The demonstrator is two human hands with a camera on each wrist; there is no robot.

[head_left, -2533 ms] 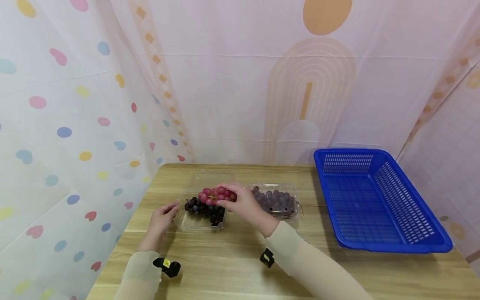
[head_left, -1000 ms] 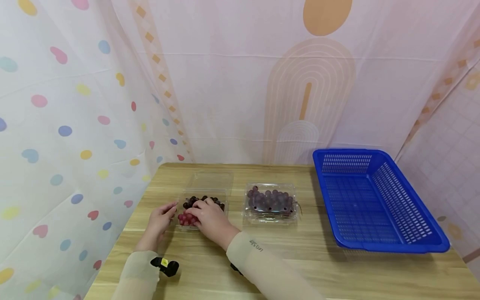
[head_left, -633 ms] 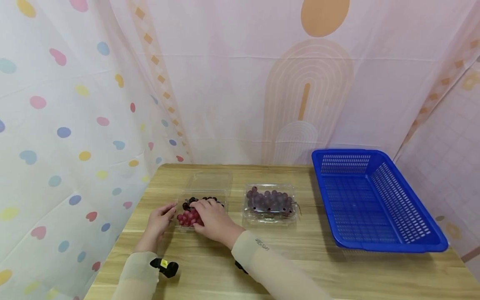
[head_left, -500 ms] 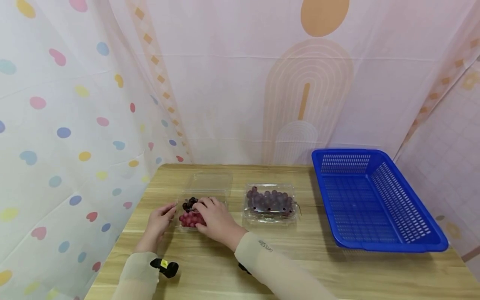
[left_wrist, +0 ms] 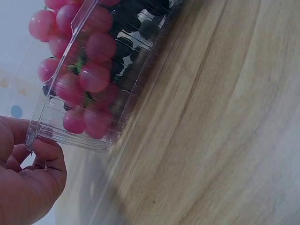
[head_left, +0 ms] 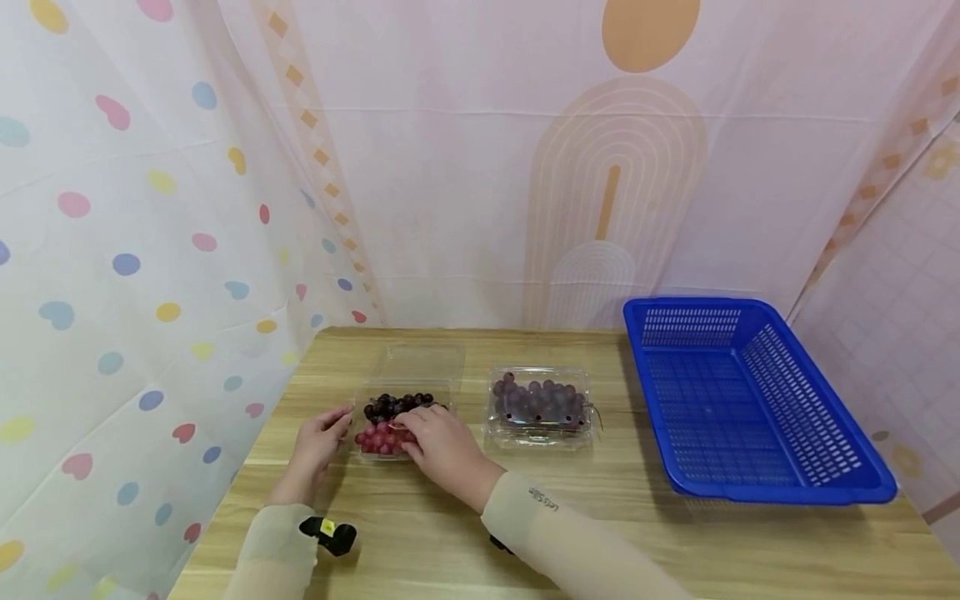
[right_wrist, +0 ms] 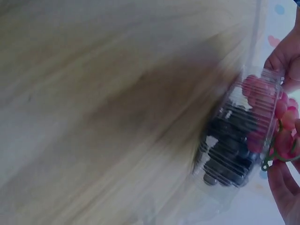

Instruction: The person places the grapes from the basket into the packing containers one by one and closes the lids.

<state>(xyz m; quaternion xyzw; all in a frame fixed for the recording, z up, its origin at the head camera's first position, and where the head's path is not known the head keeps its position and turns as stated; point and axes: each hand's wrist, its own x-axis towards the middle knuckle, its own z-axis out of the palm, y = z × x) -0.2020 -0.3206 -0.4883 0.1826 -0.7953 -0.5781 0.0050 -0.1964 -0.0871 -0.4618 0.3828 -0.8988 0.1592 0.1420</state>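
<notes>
An open clear plastic clamshell box (left_wrist: 75, 139) stands on the table, holding dark grapes (head_left: 384, 407) and a bunch of red grapes (head_left: 378, 437) along its near side. My left hand (head_left: 321, 442) pinches the box's left rim between thumb and fingers. Over the box's right half, my right hand (head_left: 446, 450) has curled fingers on the red grapes. Their green stem (right_wrist: 276, 154) loops out beside these fingers in the right wrist view. The right hand covers part of both bunches.
The box's lid (head_left: 420, 363) lies folded back behind it. A second clear clamshell (head_left: 542, 439), shut over purple grapes (head_left: 543, 400), stands to the right with a stem poking out. A large blue basket (head_left: 757, 400) is at the table's right, and curtains hang behind.
My right hand has carried the red grapes from above the dark ones down into the box's near side, then shifted slightly right along them. My left hand stays at the box's left rim.
</notes>
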